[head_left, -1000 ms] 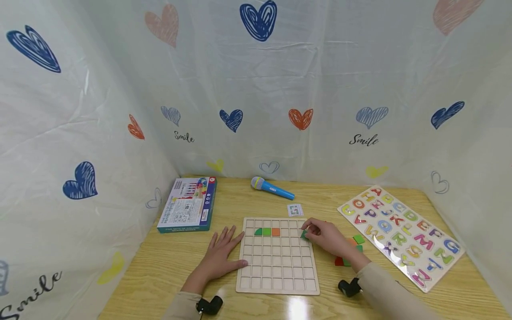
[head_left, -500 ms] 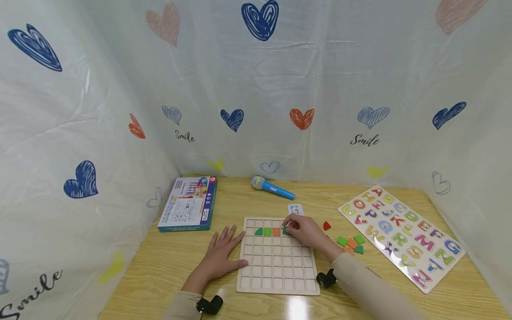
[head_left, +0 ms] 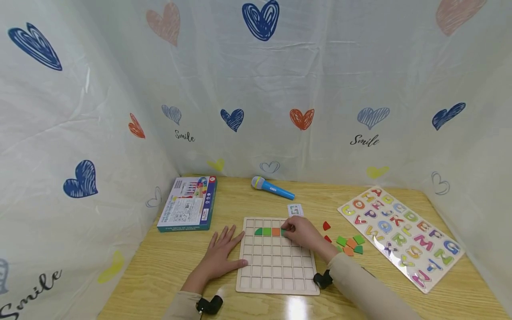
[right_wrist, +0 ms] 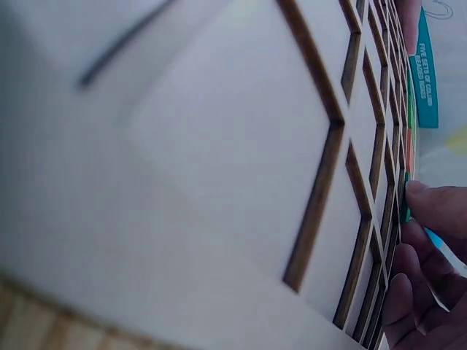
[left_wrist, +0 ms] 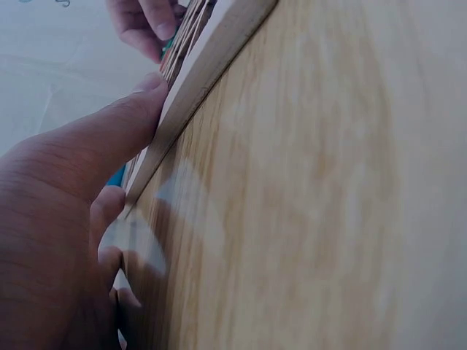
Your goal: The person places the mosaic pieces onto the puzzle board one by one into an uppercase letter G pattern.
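Just right of lower centre in the head view, your right hand pinches a dark green flat piece, partly hidden by your fingers, at the second row of a pale wooden grid board. It sits just right of a flat orange square; left of that square come a bright green square and a green round-cornered piece. Your left hand lies with its fingers spread wide at the board's left side, thumb touching the edge. Right of the board, loose red, green and orange pieces lie on the light wood-grain bench. A colourful alphabet board lies at lower right, a small printed card just beyond the grid, and a blue toy microphone farther up.
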Demonstrator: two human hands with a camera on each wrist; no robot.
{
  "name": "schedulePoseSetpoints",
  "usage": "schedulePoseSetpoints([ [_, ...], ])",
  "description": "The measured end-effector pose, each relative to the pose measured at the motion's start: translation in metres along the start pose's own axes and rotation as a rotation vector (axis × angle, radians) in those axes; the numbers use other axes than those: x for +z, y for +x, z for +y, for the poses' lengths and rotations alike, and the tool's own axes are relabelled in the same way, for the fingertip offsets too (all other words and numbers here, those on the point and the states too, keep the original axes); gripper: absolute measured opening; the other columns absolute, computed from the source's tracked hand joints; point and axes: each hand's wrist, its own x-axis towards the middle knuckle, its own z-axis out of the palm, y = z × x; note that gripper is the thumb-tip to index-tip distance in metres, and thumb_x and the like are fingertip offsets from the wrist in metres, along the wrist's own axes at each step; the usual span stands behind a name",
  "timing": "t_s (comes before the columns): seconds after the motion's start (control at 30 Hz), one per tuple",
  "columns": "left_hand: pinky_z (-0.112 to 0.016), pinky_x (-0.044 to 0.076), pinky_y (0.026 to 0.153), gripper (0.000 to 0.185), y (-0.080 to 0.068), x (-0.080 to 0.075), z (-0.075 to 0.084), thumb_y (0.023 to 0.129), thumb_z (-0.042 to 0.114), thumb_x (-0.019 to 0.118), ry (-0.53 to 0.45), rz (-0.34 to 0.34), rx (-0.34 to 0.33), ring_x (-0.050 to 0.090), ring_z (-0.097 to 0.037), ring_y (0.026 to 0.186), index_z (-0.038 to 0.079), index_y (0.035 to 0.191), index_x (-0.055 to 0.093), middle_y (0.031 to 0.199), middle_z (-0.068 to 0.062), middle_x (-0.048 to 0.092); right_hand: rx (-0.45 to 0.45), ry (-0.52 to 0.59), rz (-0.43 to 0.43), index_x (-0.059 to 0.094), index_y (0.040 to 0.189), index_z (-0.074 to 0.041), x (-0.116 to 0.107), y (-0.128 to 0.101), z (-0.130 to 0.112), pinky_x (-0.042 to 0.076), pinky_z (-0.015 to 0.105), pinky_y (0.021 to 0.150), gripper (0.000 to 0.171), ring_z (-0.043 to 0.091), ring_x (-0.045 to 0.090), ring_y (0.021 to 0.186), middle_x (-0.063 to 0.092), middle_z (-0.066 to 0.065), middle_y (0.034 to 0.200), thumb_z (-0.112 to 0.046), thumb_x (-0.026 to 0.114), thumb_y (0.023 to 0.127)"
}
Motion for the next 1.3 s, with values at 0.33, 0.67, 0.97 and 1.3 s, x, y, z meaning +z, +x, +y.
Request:
schedulePoseSetpoints([
  [0.33, -0.059, -0.005, 0.123, 0.087, 0.0, 0.0, 0.001, 0.089, 0.065, 0.065, -0.001, 0.001, 0.001, 0.004, -0.035, 0.156, 0.024, 0.16, 0.036, 0.169, -0.011, 0.016, -0.012, -0.018, -0.012, 0.077, 0.112, -0.013, -0.001, -0.003, 0.002, 0.052, 0.031, 0.075, 0.02, 0.01, 0.056, 0.082, 0.066, -0.005, 0.099, -0.011, 0.076, 0.091],
  [0.67, -0.059, -0.006, 0.123, 0.087, 0.0, 0.0, 0.001, 0.089, 0.064, 0.065, 0.0, 0.004, 0.006, 0.004, -0.035, 0.156, 0.024, 0.16, 0.035, 0.169, -0.011, 0.016, -0.011, 0.039, 0.016, 0.074, 0.117, -0.013, -0.016, -0.022, 0.013, 0.053, 0.031, 0.079, 0.022, 0.01, 0.058, 0.089, 0.065, -0.005, 0.104, -0.012, 0.07, 0.096],
  [0.97, -0.058, -0.006, 0.123, 0.088, 0.001, 0.0, -0.001, 0.089, 0.065, 0.065, 0.007, -0.003, 0.006, 0.004, -0.034, 0.156, 0.025, 0.161, 0.034, 0.17, -0.01, 0.015, 0.018, -0.007, 0.09, 0.074, 0.117, -0.011, -0.041, -0.046, 0.04, 0.051, 0.028, 0.072, 0.022, 0.009, 0.057, 0.084, 0.065, -0.006, 0.098, -0.011, 0.071, 0.096],
  [1.3, -0.058, -0.006, 0.123, 0.088, 0.001, 0.001, -0.001, 0.089, 0.066, 0.064, 0.003, -0.009, 0.002, 0.003, -0.034, 0.156, 0.025, 0.161, 0.034, 0.17, -0.01, 0.015, 0.067, -0.024, 0.138, 0.073, 0.117, -0.007, -0.072, -0.08, 0.064, 0.054, 0.028, 0.073, 0.022, 0.012, 0.062, 0.086, 0.068, -0.001, 0.101, -0.011, 0.072, 0.095],
])
